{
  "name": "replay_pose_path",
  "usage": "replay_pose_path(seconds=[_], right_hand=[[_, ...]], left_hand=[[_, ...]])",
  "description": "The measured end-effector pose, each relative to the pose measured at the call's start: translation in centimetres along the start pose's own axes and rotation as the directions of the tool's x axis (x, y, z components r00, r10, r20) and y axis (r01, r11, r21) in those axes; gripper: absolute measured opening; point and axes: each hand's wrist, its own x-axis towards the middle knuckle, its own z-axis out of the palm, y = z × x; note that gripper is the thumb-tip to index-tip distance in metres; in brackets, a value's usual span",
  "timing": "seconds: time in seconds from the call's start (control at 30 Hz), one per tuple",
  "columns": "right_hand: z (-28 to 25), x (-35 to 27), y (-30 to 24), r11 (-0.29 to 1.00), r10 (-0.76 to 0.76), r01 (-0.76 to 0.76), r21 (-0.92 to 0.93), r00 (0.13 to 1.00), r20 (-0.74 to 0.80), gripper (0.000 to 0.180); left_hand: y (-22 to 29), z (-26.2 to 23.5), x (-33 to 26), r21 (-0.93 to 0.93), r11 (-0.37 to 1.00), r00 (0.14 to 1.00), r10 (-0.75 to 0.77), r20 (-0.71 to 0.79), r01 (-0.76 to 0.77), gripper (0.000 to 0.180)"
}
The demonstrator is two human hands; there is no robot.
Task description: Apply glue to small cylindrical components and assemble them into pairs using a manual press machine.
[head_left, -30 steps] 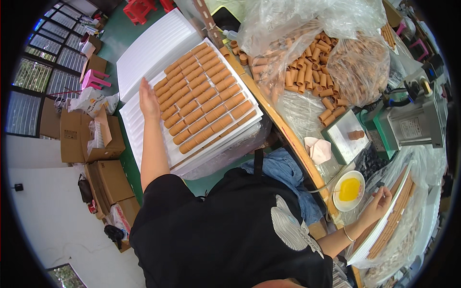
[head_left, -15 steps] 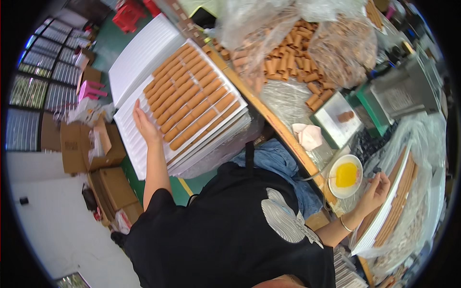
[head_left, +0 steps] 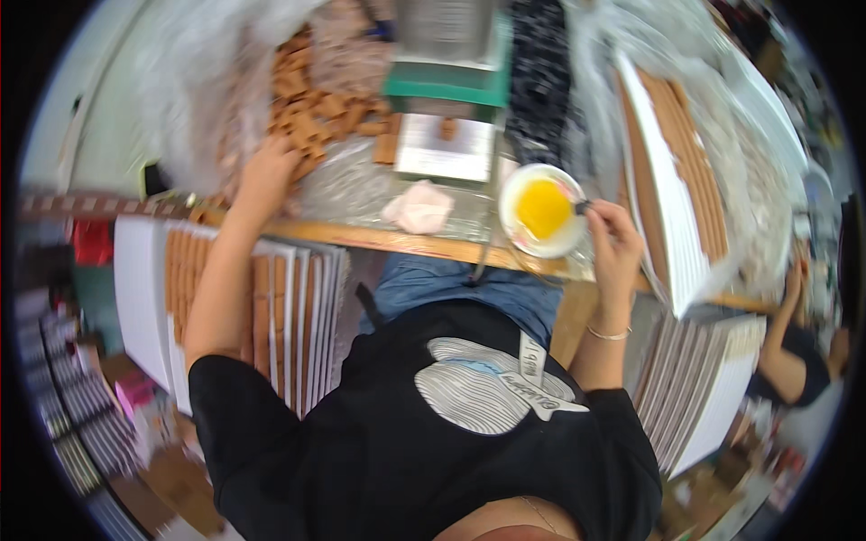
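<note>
My left hand reaches over the table edge to the near side of a heap of short brown tubes. Its fingertips touch or nearly touch the tubes; blur hides whether they grip one. My right hand is closed in a pinch around a small dark piece, at the right rim of a white bowl of yellow liquid. A single brown tube stands on a white plate at the foot of a grey and green machine.
A crumpled pale cloth lies near the wooden table edge. Left below stand stacked white trays with rows of brown tubes. A plastic-wrapped white tray of tubes leans at the right. Another person's arm shows at far right.
My view has swung right toward the table. My left hand has left the tray of tubes and gone to the heap. My right hand still pinches the dark piece, now closer to the bowl.
</note>
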Motion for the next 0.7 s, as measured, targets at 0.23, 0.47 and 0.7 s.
replay_pose_path(seconds=[0.23, 0.47, 0.7], right_hand=[[2.1, -0.5, 0.3, 0.921, -0.267, 0.275, -0.275, 0.961, 0.065, 0.010], [2.8, -0.3, -0.5, 0.740, -0.340, 0.384, -0.552, 0.922, 0.186, 0.011], [4.3, -0.5, -3.6, 0.889, 0.081, -0.084, 0.449, 0.996, 0.026, 0.008]], left_hand=[[7.9, -5.7, 3.6, -0.519, 0.846, 0.985, -0.031, 0.173, 0.118, 0.021], [19.2, -0.9, 5.1, -0.533, -0.765, 0.916, 0.187, 0.354, 0.362, 0.032], [24.3, 1.7, 5.5, 0.090, -0.960, 0.902, 0.282, 0.328, 0.267, 0.029]])
